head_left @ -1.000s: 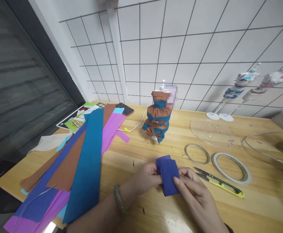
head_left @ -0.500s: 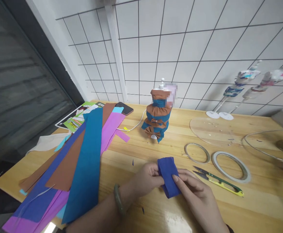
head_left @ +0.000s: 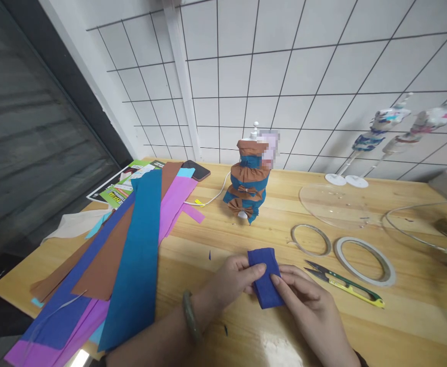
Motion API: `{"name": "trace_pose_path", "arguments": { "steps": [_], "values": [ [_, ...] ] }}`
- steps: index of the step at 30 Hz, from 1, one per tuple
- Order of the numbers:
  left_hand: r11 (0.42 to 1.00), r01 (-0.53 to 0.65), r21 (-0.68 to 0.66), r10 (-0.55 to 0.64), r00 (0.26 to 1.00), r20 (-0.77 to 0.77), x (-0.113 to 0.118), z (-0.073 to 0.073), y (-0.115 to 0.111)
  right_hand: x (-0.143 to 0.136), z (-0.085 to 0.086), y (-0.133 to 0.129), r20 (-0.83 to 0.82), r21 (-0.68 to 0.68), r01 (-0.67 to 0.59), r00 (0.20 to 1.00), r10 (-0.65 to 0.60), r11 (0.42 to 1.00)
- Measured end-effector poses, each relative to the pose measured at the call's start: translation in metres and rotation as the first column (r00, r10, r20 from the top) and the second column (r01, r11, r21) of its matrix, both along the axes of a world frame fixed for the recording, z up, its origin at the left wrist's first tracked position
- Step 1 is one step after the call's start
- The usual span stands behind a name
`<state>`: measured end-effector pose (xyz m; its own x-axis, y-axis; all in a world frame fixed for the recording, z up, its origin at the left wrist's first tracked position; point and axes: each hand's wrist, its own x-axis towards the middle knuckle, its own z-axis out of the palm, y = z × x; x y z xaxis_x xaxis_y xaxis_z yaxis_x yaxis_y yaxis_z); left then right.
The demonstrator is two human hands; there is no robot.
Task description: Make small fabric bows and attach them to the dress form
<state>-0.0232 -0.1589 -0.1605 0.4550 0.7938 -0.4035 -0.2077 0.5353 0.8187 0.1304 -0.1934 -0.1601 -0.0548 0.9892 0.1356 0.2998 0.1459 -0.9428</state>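
Observation:
Between my two hands is a small folded piece of dark blue crepe paper (head_left: 266,294), held just above the table. My left hand (head_left: 236,279), with a green bangle on the wrist, pinches its left edge, thumb lying on the front face. From the other side my right hand (head_left: 311,300) grips the right edge, its thumb on the front and its fingers behind. Beyond them stands a mini dress form (head_left: 249,178) dressed in ruffled brown and teal paper with brown bows. Yellow-and-green thread snips (head_left: 346,286) lie right of my right hand.
Long strips of coloured crepe paper (head_left: 137,255) cover the table's left side, near a phone (head_left: 196,171) and a white cable (head_left: 218,196). Two tape rolls (head_left: 365,261) (head_left: 311,240), a clear round sheet (head_left: 332,206) and two more dress forms (head_left: 380,127) (head_left: 422,130) occupy the right.
My left thumb has come round onto the front of the blue paper, which now looks flatter. My right hand keeps nearly the same grip.

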Motion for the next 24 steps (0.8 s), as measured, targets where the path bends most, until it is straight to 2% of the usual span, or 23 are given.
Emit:
{"name": "trace_pose_path", "arguments": {
  "steps": [3,7,10,12,15,18,21,24],
  "values": [
    [0.999,0.02,0.045,-0.019,0.999,-0.027,0.001,-0.004,0.0,0.0,-0.001,0.0,-0.004,0.005,-0.004,1.0,0.005,1.0],
    [1.0,-0.002,0.024,0.003,1.0,-0.03,0.001,-0.004,0.001,0.0,-0.003,0.0,-0.011,-0.005,-0.005,1.0,0.005,1.0],
    [0.999,-0.018,0.026,0.019,1.0,-0.02,0.0,-0.002,0.001,-0.001,-0.002,0.001,-0.05,-0.017,0.038,0.998,-0.039,0.999],
    [0.997,-0.009,0.076,0.012,0.999,-0.043,-0.001,0.0,0.002,-0.001,-0.001,0.002,-0.113,-0.048,0.089,0.989,-0.094,0.995],
    [0.981,0.07,0.183,-0.049,0.992,-0.116,-0.002,0.002,0.001,0.0,0.003,0.004,-0.208,-0.157,0.095,0.97,-0.127,0.983],
    [0.954,0.198,0.227,-0.154,0.968,-0.197,-0.004,0.004,-0.002,0.001,0.006,0.004,-0.197,-0.238,0.044,0.976,-0.092,0.97],
    [0.926,0.304,0.226,-0.247,0.937,-0.247,-0.005,0.005,-0.005,0.001,0.009,0.004,-0.171,-0.237,-0.003,0.984,-0.038,0.971],
    [0.911,0.355,0.21,-0.305,0.923,-0.233,-0.005,0.006,-0.006,-0.001,0.009,0.003,-0.201,-0.228,-0.029,0.979,-0.018,0.973]
  ]
}}
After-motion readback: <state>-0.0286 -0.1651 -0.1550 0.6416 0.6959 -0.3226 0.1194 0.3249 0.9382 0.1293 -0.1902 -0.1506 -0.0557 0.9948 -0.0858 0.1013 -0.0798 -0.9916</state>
